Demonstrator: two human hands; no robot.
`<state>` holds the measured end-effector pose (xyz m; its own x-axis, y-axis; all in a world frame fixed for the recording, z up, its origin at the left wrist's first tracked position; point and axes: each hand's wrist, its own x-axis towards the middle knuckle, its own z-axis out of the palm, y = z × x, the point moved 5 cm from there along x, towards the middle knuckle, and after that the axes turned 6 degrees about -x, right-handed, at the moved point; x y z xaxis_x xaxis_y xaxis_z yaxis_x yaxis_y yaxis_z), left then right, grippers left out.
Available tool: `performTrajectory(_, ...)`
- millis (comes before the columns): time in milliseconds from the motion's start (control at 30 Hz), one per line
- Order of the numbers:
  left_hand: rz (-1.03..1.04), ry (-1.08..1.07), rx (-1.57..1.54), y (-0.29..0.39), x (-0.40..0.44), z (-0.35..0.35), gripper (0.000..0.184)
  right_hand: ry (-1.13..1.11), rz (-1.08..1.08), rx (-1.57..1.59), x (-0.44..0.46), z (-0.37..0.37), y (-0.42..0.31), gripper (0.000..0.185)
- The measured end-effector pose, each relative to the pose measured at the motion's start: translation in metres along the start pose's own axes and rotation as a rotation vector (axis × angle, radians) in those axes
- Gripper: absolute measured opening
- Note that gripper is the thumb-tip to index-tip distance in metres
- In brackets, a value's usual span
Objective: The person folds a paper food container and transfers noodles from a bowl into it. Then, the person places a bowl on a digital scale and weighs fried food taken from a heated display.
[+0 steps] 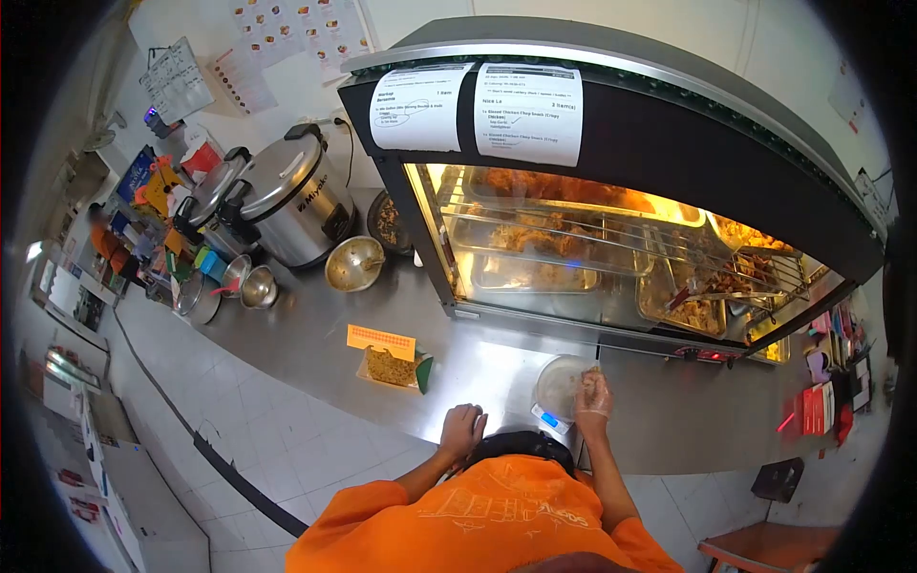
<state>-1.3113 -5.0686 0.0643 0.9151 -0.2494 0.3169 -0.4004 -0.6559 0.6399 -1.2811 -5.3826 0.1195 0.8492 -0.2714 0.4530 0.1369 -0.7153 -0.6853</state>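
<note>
My right hand (594, 399), in a clear plastic glove, is closed over the right side of a digital kitchen scale with a round platform (562, 382). A small brownish piece shows at its fingers; I cannot make out what it is. The scale's lit blue display (545, 416) faces me. My left hand (462, 430) is bare and rests near the counter's front edge, thumb apart from loosely bent fingers, with nothing in it. Left of the scale lies a box of golden-brown crumbly food (390, 369), with an orange slip (380, 342) at its top edge.
A heated display cabinet (458, 310) with trays of fried food stands behind the scale. Two paper orders (528, 113) hang on it. Large metal cookers (291, 201) and steel bowls (353, 263) occupy the left counter. Another person (110, 244) stands far left.
</note>
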Motion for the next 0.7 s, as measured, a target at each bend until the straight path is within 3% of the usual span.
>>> performTrajectory(233,-0.005,-0.024,0.000,-0.001,0.000,0.001,0.013,-0.158,0.212,0.231,-0.012,0.013,0.018,0.032)
performTrajectory(333,-0.001,-0.026,0.013,0.001,0.001,0.000,0.013,-0.083,0.100,0.187,-0.009,0.007,0.008,0.035)
performTrajectory(700,-0.005,-0.015,0.005,-0.002,0.000,0.002,0.013,-0.117,0.180,0.286,-0.009,0.004,0.010,0.034)
